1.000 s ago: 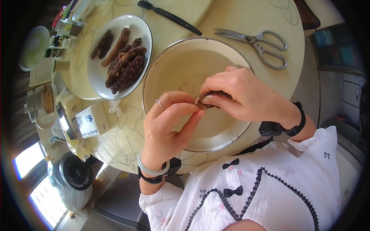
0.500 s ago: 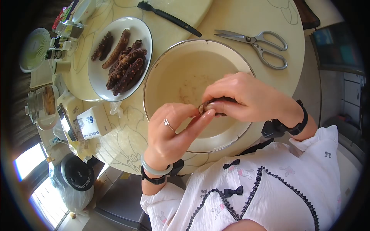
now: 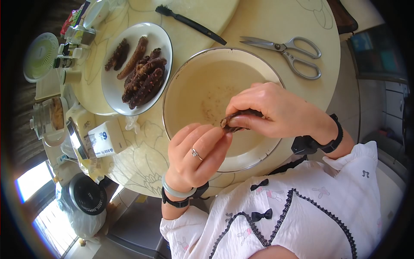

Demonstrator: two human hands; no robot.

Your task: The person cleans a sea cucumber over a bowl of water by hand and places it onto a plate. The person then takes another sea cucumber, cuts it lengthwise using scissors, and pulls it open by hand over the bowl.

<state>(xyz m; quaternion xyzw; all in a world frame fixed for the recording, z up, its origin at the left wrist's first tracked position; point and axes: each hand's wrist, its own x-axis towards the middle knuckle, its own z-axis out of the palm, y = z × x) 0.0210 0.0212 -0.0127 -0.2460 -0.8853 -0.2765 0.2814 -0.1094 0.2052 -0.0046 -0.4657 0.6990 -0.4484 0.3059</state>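
Head view: both hands meet over the basin, joined by one dark, bumpy sea cucumber. The right hand is closed around it, thumb along the near side and fingers curled over the top, leaving the pale, open-looking end bare and pointing at the left hand. The left hand has its fingertips bunched against that end; whether they pinch a bit of it or only press there, I cannot tell, since the fingers hide the contact.

The step in hand looks to be close finger work at the open end, picking or cleaning, with the right hand as the clamp. Small brown bits lie in the basin, in what seems to be shallow water. More of this picking calls for a steady right grip, firm enough that a wet, slippery skin does not slide but light enough not to squash it, and for small pulls from the left fingertips, kept over the basin so that loose bits drop inside.

Beyond the basin's rim, the scissors and the black brush rest on the table, neither touched by a hand. More sea cucumbers lie on the white plate, just beside the basin
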